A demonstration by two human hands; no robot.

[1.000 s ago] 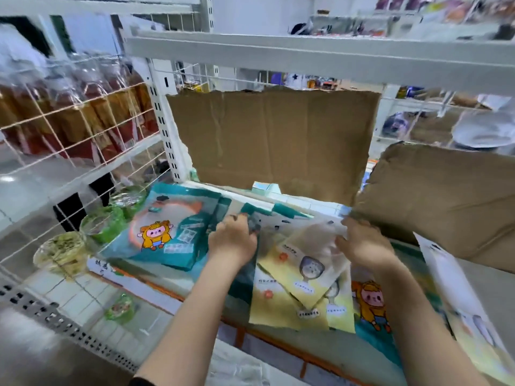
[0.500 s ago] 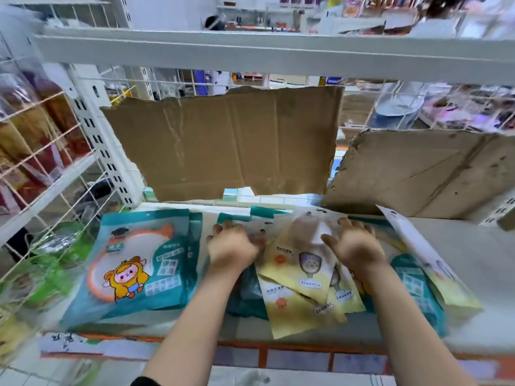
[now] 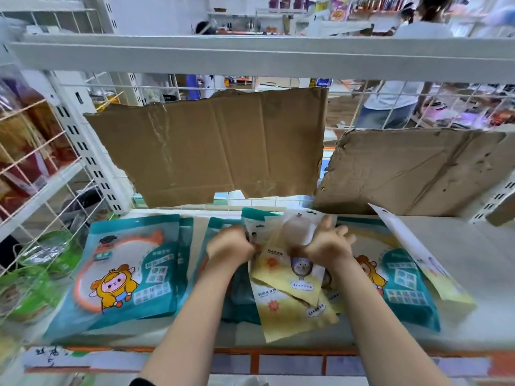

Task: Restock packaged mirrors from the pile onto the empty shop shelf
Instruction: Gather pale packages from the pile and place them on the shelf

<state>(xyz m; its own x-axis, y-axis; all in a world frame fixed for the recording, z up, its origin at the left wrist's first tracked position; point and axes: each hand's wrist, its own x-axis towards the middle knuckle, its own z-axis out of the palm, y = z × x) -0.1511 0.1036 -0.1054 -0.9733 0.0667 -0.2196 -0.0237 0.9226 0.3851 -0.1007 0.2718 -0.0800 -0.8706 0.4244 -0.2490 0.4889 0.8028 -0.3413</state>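
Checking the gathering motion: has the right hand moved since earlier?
Yes. The right hand has shifted left across the yellow packs: the cartoon on the right teal pack, half hidden by the wrist before, now shows.

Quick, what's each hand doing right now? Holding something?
Left hand: fingers curled, gripping the left edge of the yellow mirror packets.
Right hand: thumb pinching the same packets' right edge, a bit blurry.
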